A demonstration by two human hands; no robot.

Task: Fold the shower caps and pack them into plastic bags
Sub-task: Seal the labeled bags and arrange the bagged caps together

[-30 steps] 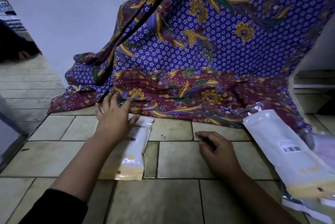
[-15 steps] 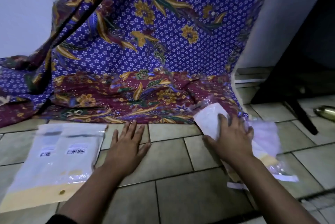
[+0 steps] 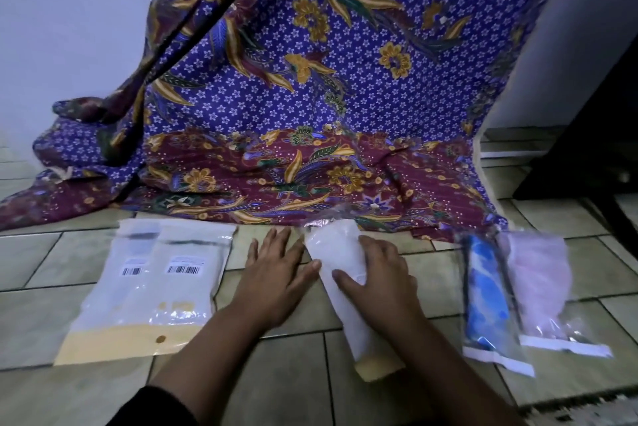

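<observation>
Tiled beige floor (image 3: 293,374) fills the near half, and a large purple and maroon batik cloth with gold flowers (image 3: 345,97) hangs behind it, its hem pooled on the tiles. Pale wall (image 3: 69,28) far left, dark furniture (image 3: 587,149) far right.

Two flat white packed plastic bags with barcode labels and a yellow bottom strip (image 3: 148,291) lie side by side, overlapping, on the left. At right, well apart from them, a narrow clear bag holding a blue shower cap (image 3: 485,291) lies just beside a clear bag holding a pink cap (image 3: 538,280). Both have white strips at the near end.

Task item is the long white packed bag with a yellow end (image 3: 336,249), lying on the floor at centre. Its long axis runs from the cloth hem toward the person, slanting right; the yellow end points at the person and the clear flap end at the cloth.

Right hand (image 3: 383,273) lies on top of its middle, fingers fairly straight across it and thumb spread over the face, pressing rather than clenched. Left hand (image 3: 276,277) is flat on the tile, fingers spread and released, thumb tip just beside the bag's left edge.

Half a second ago this bag sat further right over the pink one; now it is between the hands. Left hand stays flat.
</observation>
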